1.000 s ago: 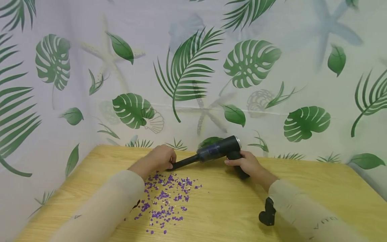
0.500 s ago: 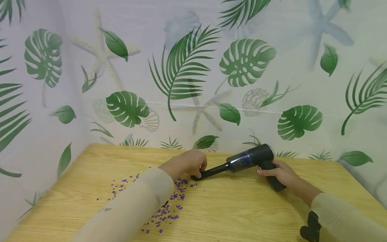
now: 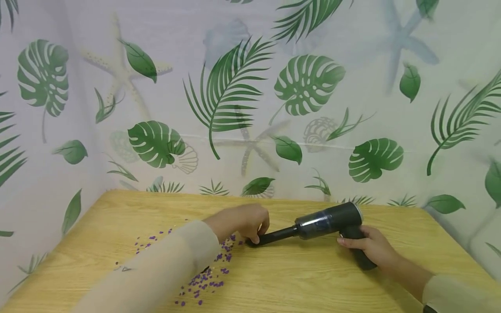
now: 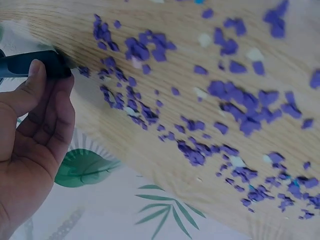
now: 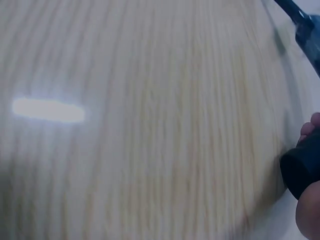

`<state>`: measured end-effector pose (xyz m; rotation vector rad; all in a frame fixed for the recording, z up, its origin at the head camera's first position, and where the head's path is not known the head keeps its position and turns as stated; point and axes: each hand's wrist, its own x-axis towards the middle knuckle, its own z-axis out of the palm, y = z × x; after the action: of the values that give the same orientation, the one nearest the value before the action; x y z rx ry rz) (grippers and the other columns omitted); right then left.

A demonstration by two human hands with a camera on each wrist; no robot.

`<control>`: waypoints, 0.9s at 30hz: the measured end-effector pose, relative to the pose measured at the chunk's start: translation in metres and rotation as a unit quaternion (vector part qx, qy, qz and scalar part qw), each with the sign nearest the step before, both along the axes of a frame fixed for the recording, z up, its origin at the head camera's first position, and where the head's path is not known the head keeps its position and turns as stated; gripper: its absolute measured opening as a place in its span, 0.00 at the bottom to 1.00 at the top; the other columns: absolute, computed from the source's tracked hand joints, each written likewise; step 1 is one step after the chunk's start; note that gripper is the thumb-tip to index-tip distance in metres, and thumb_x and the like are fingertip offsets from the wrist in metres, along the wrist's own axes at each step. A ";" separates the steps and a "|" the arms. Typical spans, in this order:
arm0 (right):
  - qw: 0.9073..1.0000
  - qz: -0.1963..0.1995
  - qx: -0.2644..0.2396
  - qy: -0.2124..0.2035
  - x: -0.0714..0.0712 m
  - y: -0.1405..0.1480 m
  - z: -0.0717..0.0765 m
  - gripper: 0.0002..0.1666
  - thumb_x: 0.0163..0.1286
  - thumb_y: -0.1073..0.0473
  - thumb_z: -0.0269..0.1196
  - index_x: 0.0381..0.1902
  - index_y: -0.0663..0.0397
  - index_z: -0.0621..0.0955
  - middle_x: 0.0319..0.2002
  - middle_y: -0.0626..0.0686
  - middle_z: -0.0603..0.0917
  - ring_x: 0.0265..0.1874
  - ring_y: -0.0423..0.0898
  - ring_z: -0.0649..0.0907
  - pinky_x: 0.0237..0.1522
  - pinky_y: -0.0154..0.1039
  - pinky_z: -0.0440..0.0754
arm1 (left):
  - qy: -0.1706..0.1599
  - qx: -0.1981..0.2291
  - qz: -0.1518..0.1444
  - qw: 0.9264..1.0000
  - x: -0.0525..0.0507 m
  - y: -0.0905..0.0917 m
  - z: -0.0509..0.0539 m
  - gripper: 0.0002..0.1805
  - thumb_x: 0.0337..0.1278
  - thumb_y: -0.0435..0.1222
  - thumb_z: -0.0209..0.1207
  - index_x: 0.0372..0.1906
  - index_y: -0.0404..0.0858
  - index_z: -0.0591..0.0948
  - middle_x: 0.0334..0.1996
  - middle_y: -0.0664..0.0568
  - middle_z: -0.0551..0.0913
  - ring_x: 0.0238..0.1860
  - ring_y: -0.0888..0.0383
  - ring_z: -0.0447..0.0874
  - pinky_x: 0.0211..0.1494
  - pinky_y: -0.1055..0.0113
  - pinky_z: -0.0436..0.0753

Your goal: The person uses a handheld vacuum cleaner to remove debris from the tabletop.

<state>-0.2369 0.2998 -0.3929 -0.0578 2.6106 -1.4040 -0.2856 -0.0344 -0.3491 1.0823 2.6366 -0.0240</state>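
A black handheld vacuum (image 3: pixel 328 221) with a clear section lies slanted above the table, its thin nozzle (image 3: pixel 275 235) pointing left. The right hand (image 3: pixel 377 248) grips its handle (image 3: pixel 362 254); in the right wrist view the handle (image 5: pixel 302 162) shows at the right edge between fingers and thumb. The left hand (image 3: pixel 244 219) pinches the nozzle's tip between thumb and fingers, as the left wrist view shows with the hand (image 4: pixel 37 120) on the dark nozzle (image 4: pixel 35 65). Purple bits (image 3: pixel 203 280), with a few pale ones among them, lie beside and below the left forearm, which hides part of them.
The wooden table (image 3: pixel 305 278) reaches back to a wall cloth (image 3: pixel 242 169) printed with green leaves, starfish and shells. Another stretch of this cloth stands along the left side. A bright reflection (image 5: pixel 48 110) lies on the wood in the right wrist view.
Both hands and the vacuum have moved right and nearer the table's front. The left forearm now covers much of the scattered bits. The head view has shifted slightly.
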 end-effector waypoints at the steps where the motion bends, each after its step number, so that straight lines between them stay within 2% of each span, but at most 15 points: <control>1: 1.000 -0.004 -0.007 0.001 0.001 -0.005 -0.001 0.26 0.68 0.54 0.67 0.52 0.72 0.77 0.33 0.49 0.83 0.33 0.44 0.81 0.38 0.38 0.79 | 0.005 -0.002 0.002 1.000 -0.001 -0.003 -0.001 0.10 0.51 0.38 0.74 0.24 0.45 0.83 0.27 0.60 0.85 0.26 0.65 0.80 0.40 0.72 0.79; 6: 0.998 -0.026 -0.055 -0.004 0.002 -0.031 0.000 0.24 0.66 0.55 0.68 0.50 0.70 0.77 0.29 0.50 0.82 0.29 0.45 0.82 0.35 0.39 0.82 | 0.019 -0.004 0.022 1.000 -0.005 -0.020 -0.001 0.06 0.52 0.37 0.73 0.28 0.45 0.86 0.32 0.58 0.86 0.31 0.63 0.83 0.43 0.69 0.82; 10: 0.996 -0.027 -0.082 -0.002 0.000 -0.045 -0.002 0.23 0.65 0.57 0.68 0.48 0.71 0.77 0.28 0.52 0.82 0.27 0.46 0.82 0.34 0.39 0.82 | 0.028 -0.010 0.027 0.999 -0.006 -0.032 -0.002 0.05 0.52 0.38 0.73 0.30 0.45 0.87 0.33 0.59 0.87 0.36 0.61 0.84 0.43 0.69 0.82; 17: 0.996 -0.027 -0.088 0.001 -0.005 -0.060 -0.006 0.24 0.65 0.56 0.69 0.49 0.69 0.76 0.27 0.52 0.81 0.26 0.46 0.82 0.32 0.40 0.82 | 0.028 0.005 0.042 0.999 -0.009 -0.050 -0.005 0.05 0.51 0.38 0.74 0.30 0.46 0.87 0.32 0.58 0.87 0.36 0.60 0.84 0.41 0.68 0.83; 23: 0.996 -0.031 -0.086 0.011 -0.008 -0.074 -0.007 0.24 0.64 0.57 0.70 0.49 0.70 0.77 0.26 0.52 0.82 0.25 0.46 0.81 0.30 0.40 0.81 | 0.025 0.014 0.043 0.999 -0.008 -0.063 -0.005 0.05 0.50 0.37 0.75 0.28 0.44 0.87 0.31 0.57 0.87 0.36 0.59 0.85 0.42 0.67 0.83; 27: 0.996 -0.030 -0.084 0.017 -0.010 -0.084 -0.005 0.24 0.64 0.57 0.70 0.50 0.70 0.77 0.27 0.52 0.82 0.25 0.46 0.81 0.30 0.39 0.81 | 0.024 0.012 0.055 0.998 -0.008 -0.072 -0.004 0.05 0.51 0.36 0.74 0.29 0.44 0.87 0.31 0.56 0.87 0.35 0.59 0.85 0.42 0.65 0.84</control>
<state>-0.2471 0.2154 -0.3981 -0.0242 2.5347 -1.6539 -0.2939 -0.1064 -0.3534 0.9534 2.7426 0.0045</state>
